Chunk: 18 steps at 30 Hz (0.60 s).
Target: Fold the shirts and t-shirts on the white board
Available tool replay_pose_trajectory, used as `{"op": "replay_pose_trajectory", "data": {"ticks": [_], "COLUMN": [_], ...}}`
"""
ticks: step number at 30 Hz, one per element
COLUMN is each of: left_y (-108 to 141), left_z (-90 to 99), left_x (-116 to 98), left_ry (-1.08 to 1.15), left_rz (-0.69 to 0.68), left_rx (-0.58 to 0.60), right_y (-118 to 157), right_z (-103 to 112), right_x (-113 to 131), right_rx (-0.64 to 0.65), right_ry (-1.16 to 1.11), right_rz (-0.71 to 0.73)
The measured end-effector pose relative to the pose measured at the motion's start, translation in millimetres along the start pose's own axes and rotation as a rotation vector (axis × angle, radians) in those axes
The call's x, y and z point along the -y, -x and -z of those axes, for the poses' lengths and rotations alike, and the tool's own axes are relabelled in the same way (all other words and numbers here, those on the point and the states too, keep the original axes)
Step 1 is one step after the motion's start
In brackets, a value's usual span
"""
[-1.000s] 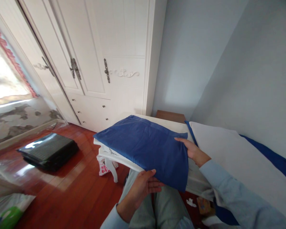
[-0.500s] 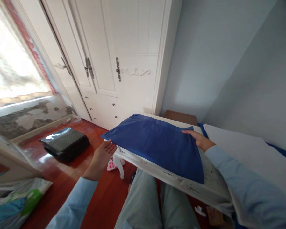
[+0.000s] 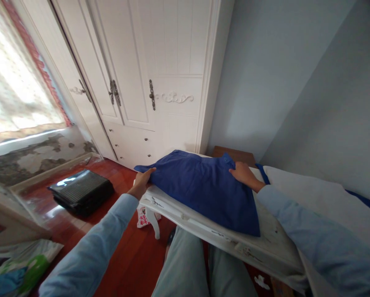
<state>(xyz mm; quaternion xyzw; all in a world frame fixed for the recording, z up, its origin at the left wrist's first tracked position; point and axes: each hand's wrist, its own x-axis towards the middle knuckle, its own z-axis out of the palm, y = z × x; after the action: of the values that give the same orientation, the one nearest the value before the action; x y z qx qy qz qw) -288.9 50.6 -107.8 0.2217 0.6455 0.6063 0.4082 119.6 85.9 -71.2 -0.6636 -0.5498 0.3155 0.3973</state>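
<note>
The blue cloth (image 3: 200,185) lies spread across the white surface (image 3: 273,233) in front of me, creased along its far side and flatter towards its near right corner. My left hand (image 3: 141,180) is closed in a pinch on its left end, thumb on top, with a small tip of cloth poking out past my fingers. My right hand (image 3: 245,173) is closed too, fingers curled in around the cloth near its far right corner, where the fabric bunches up.

Between the cloth and my legs (image 3: 186,266), the carved front edge of the surface shows. To my right lies a large white cloth (image 3: 308,189) with blue showing at its edges; my right sleeve (image 3: 314,235) reaches across in front of it and hides part of it. Behind the surface I see a brown box-like thing (image 3: 236,156) by the grey wall (image 3: 271,78), and the white wardrobe (image 3: 175,49) with its doors shut.

Down on the red floor (image 3: 126,255), well apart to my left, sits a glossy black package (image 3: 83,189). A white bag with red lettering (image 3: 142,219) is beside the surface's leg, and a green-and-white plastic bag (image 3: 38,264) lies nearer me.
</note>
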Motion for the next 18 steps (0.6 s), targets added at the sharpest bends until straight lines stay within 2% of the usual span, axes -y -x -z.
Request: {"op": "replay_pose_trajectory", "data": {"ticks": [4, 6, 12, 15, 18], "left_y": [-10.5, -9.2, 18.1, 33.7, 48.5], "left_z": [-22.9, -34.4, -79.4, -108.7, -140.2], "left_x": [-4.6, -9.8, -30.0, -37.8, -44.7], "left_ry": [-0.172, -0.238, -0.319, -0.317, -0.296], "left_rz": [-0.104, -0.195, -0.406, -0.449, -0.45], "left_rx": [-0.088, -0.084, 0.035, 0.134, 0.236], "right_y": [18.9, 29.6, 54.7, 68.1, 88.8], "right_z": [4.3, 12.4, 55.5, 82.9, 111.8], "right_x": [26.9, 39.8, 65.8, 70.5, 69.2], "right_rx": [-0.013, -0.002, -0.011, -0.049, -0.136], "right_ry": [0.257, 0.341, 0.423, 0.521, 0.468], "right_rz": [0.335, 0.401, 0.42, 0.428, 0.374]}}
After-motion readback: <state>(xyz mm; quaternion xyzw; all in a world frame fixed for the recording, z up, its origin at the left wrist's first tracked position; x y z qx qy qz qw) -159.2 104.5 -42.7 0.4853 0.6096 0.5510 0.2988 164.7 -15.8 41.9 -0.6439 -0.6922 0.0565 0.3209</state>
